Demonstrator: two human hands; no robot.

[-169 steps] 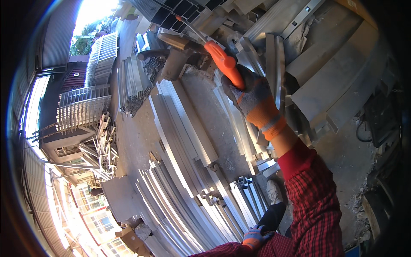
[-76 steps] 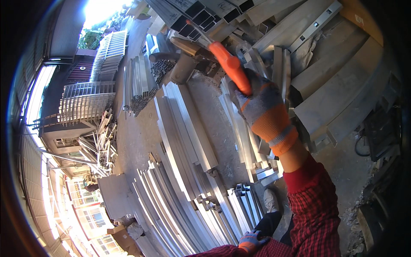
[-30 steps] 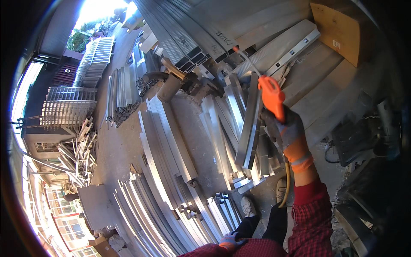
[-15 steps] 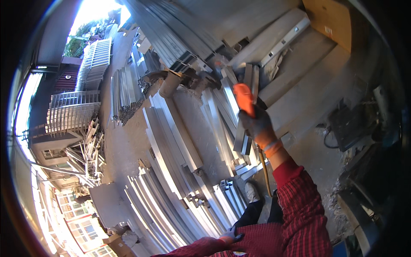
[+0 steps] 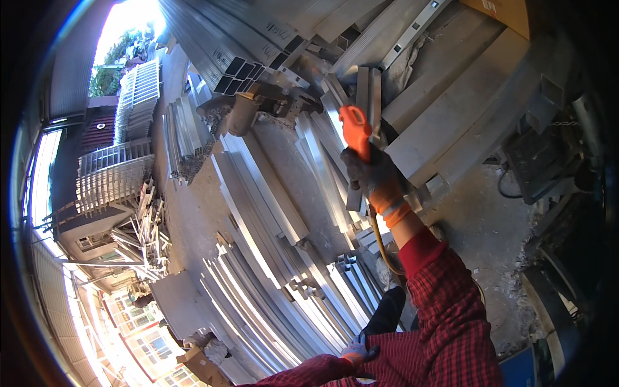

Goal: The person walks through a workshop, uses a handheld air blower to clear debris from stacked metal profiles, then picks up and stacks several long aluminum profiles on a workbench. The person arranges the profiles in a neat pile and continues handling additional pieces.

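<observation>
My right hand (image 5: 373, 171), in a dark grey and orange glove, is closed around an orange hand tool (image 5: 356, 132) held up in front of me. The tool's exact kind does not show; its far end has a loop-like opening. A yellow-brown hose or cable (image 5: 380, 242) hangs below that hand toward my feet. My left hand (image 5: 358, 353), gloved too, is low by my thigh against the red checked clothing. Its visible fingers look apart, with nothing seen in them. Past the tool lie short square metal tubes (image 5: 363, 90).
Long silvery metal profiles (image 5: 251, 213) lie in rows on the left floor. Stacked square tubes (image 5: 222, 64) jut in from the far side. Wide grey beams (image 5: 451, 122) lie at right, near a cardboard box (image 5: 496, 13). Metal scraps (image 5: 145, 226) pile up at far left.
My view has shifted. My right hand with the orange tool has moved slightly left and up, and the tool looks sharper. The left hand stays low by my thigh.
</observation>
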